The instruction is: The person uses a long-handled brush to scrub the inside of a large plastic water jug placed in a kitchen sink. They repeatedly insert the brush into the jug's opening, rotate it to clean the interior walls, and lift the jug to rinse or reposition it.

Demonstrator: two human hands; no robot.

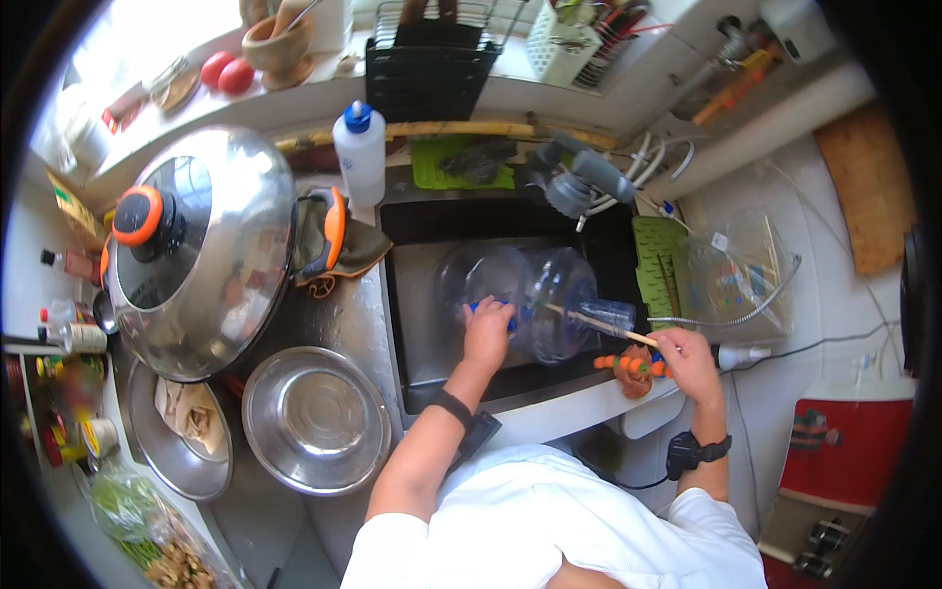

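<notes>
A large clear plastic water jug lies on its side in the dark sink, its neck to the right. My left hand is closed on the jug's blue handle. In my right hand is a thin wooden stick, which runs through the neck into the jug; what its far end bears is unclear. Just below the stick, beside my right hand, an orange and green beaded-looking item lies near a brown lump on the sink's front edge.
Left of the sink stand a large lidded wok and two steel bowls. Behind it are a white bottle with a blue cap and a grey faucet. Green mats and a clear plastic container lie to the right.
</notes>
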